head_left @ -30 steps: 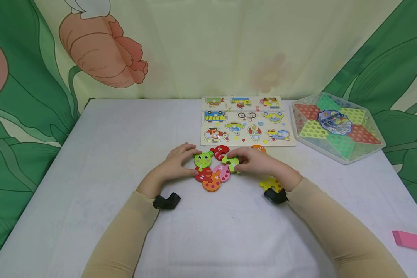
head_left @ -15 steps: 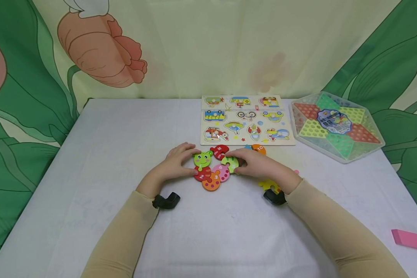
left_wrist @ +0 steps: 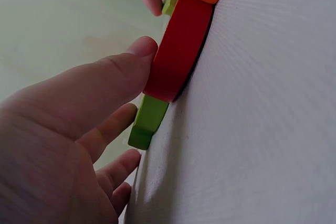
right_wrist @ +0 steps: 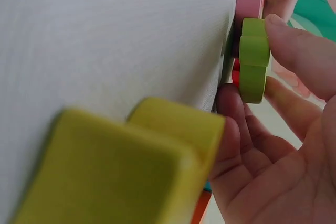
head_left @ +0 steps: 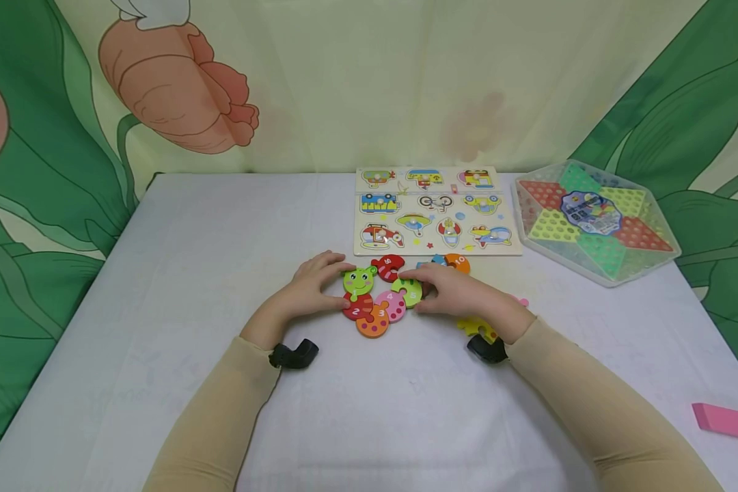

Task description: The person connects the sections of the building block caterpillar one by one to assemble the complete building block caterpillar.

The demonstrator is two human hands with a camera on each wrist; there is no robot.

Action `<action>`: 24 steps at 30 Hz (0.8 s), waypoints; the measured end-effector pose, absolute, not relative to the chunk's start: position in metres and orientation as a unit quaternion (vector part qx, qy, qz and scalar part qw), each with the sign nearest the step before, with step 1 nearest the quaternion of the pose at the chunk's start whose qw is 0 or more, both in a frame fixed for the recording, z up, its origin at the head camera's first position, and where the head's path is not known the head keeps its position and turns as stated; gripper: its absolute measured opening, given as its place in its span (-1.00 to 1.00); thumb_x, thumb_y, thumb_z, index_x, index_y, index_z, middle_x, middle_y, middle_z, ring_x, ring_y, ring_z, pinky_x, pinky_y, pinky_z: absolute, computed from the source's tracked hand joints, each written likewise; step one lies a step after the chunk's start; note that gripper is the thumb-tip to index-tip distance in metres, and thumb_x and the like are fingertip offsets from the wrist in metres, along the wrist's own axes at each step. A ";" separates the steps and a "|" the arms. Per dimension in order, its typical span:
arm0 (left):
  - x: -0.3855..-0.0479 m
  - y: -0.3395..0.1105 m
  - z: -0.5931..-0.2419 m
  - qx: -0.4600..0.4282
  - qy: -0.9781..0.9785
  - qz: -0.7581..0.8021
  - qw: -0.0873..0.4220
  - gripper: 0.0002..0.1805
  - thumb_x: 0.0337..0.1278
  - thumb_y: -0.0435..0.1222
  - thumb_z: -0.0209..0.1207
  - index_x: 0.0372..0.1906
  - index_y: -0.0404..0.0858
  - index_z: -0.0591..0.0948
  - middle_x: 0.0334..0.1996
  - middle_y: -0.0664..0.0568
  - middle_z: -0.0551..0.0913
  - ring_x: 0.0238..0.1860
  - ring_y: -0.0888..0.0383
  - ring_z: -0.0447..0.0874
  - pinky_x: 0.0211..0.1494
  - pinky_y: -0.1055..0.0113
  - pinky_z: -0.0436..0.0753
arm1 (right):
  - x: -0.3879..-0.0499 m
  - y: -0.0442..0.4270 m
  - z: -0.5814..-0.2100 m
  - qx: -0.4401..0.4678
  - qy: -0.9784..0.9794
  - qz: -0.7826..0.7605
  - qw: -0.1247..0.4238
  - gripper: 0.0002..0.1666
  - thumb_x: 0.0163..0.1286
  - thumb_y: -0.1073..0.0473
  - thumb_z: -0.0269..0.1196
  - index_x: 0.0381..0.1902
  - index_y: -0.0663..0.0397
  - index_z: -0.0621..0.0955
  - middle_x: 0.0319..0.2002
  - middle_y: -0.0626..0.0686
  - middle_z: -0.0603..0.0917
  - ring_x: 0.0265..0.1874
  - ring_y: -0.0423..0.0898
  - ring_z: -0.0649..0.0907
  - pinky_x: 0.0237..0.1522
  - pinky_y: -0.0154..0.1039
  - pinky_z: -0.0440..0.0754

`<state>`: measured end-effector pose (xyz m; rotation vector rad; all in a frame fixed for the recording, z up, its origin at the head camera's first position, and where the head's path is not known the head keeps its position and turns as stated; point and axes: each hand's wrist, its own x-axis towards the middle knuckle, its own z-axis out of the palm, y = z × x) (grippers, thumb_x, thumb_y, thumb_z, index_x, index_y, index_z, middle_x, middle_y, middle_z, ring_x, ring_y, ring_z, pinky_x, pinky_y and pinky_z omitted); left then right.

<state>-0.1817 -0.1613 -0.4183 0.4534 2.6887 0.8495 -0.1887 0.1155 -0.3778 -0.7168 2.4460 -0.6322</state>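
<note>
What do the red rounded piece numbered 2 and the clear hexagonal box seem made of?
Red rounded piece: probably painted wood, satin finish, given its thick, evenly coloured edge; plastic possible. Clear hexagonal box: likely smooth plastic, from its see-through border.

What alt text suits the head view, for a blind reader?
A person's right hand pinches a green puzzle piece beside joined caterpillar pieces, which the left hand touches, on a white table. Behind lie a picture board and a plastic game box.
</note>
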 end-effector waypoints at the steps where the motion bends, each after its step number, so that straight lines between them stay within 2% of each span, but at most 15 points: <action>1: -0.182 -0.161 -0.418 0.158 0.932 0.294 0.142 -0.31 -0.17 0.00 0.27 0.21 0.10 0.38 0.35 0.08 0.14 0.42 0.03 -0.16 0.40 -0.11 -0.08 | -0.189 0.116 -0.378 -0.264 0.900 -0.233 0.256 -0.29 0.15 0.04 0.29 0.27 -0.22 0.34 0.05 0.02 0.44 -0.13 -0.08 0.43 -0.09 -0.21 0.50; 5: -0.182 -0.161 -0.418 0.162 0.932 0.292 0.140 -0.32 -0.16 0.00 0.27 0.21 0.09 0.38 0.34 0.07 0.15 0.41 0.03 -0.13 0.41 -0.08 -0.08 | -0.189 0.116 -0.379 -0.269 0.898 -0.229 0.262 -0.28 0.14 0.06 0.30 0.27 -0.16 0.34 0.22 0.02 0.34 -0.12 -0.09 0.42 -0.08 -0.22 0.49; 9: -0.182 -0.161 -0.418 0.161 0.933 0.289 0.141 -0.32 -0.16 -0.01 0.26 0.21 0.09 0.38 0.35 0.07 0.14 0.42 0.02 -0.14 0.40 -0.09 -0.08 | -0.189 0.116 -0.379 -0.276 0.896 -0.225 0.266 -0.30 0.14 0.09 0.30 0.25 -0.13 0.36 0.14 0.01 0.36 -0.21 -0.10 0.43 -0.22 -0.29 0.47; 15: -0.181 -0.161 -0.417 0.158 0.933 0.290 0.143 -0.32 -0.16 0.00 0.26 0.21 0.09 0.37 0.35 0.08 0.14 0.43 0.02 -0.18 0.39 -0.13 -0.08 | -0.189 0.122 -0.376 -0.273 0.887 -0.260 0.266 -0.32 0.15 0.10 0.30 0.25 -0.10 0.36 0.06 -0.01 0.42 -0.26 -0.13 0.47 -0.23 -0.30 0.49; 20: -0.181 -0.160 -0.417 0.156 0.932 0.293 0.144 -0.32 -0.16 -0.01 0.27 0.21 0.10 0.37 0.35 0.09 0.14 0.43 0.03 -0.19 0.39 -0.13 -0.08 | -0.189 0.139 -0.365 -0.264 0.869 -0.332 0.255 -0.32 0.17 0.17 0.27 0.25 0.00 0.34 -0.23 0.03 0.55 -0.33 -0.10 0.52 -0.23 -0.27 0.53; 23: -0.181 -0.160 -0.417 0.151 0.932 0.294 0.146 -0.32 -0.17 -0.02 0.27 0.21 0.11 0.38 0.35 0.10 0.13 0.43 0.04 -0.20 0.39 -0.14 -0.08 | -0.186 0.155 -0.358 -0.252 0.862 -0.363 0.249 -0.32 0.19 0.19 0.25 0.27 0.01 0.31 -0.26 0.07 0.57 -0.31 -0.08 0.54 -0.26 -0.28 0.55; 24: -0.181 -0.160 -0.417 0.149 0.933 0.294 0.147 -0.32 -0.17 -0.03 0.28 0.21 0.11 0.38 0.35 0.10 0.13 0.44 0.05 -0.20 0.39 -0.14 -0.08 | -0.185 0.160 -0.356 -0.245 0.862 -0.368 0.249 -0.32 0.20 0.18 0.25 0.27 0.00 0.30 -0.25 0.08 0.57 -0.33 -0.06 0.55 -0.34 -0.28 0.56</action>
